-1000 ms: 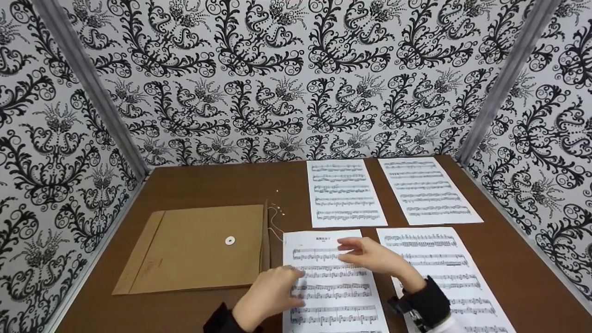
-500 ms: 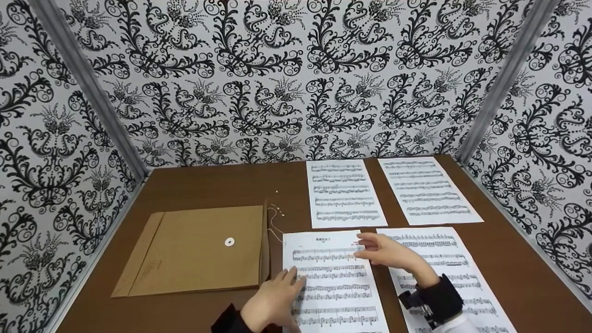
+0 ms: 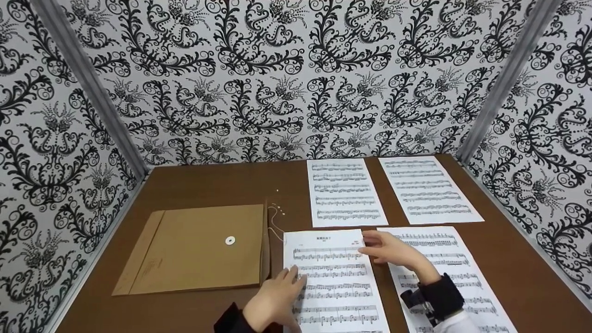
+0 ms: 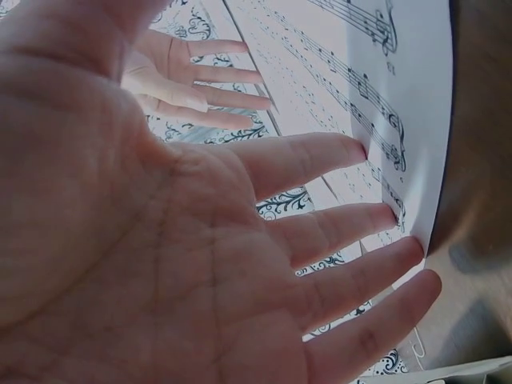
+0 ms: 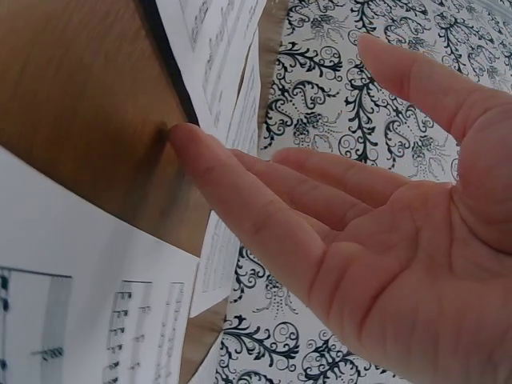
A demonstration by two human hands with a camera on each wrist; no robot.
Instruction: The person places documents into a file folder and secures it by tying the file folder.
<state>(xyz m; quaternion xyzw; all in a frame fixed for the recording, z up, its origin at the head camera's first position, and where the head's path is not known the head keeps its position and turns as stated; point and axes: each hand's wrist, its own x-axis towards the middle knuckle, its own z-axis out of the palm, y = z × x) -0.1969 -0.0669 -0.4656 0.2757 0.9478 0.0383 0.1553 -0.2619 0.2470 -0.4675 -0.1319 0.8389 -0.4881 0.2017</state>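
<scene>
One music sheet (image 3: 335, 282) on desk (image 3: 212, 182), right of envelope (image 3: 203, 254). Right hand (image 3: 393, 250) shifted outward to sheet's right edge; left hand (image 3: 276, 296) at left edge. Both spread, pinching nothing. Sheet now bracketed, apparently being steadied.

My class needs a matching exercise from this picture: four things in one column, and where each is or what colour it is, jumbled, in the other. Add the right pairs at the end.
Column 1
1. Envelope
2. Left hand
3. Round button
4. Right hand

Column 2
A. White, on the face of the envelope
B. By the upper right corner of the titled sheet
C. Brown, lying to the left of the titled sheet
D. At the left edge of the titled sheet

Right pairs: 1-C, 2-D, 3-A, 4-B
</scene>
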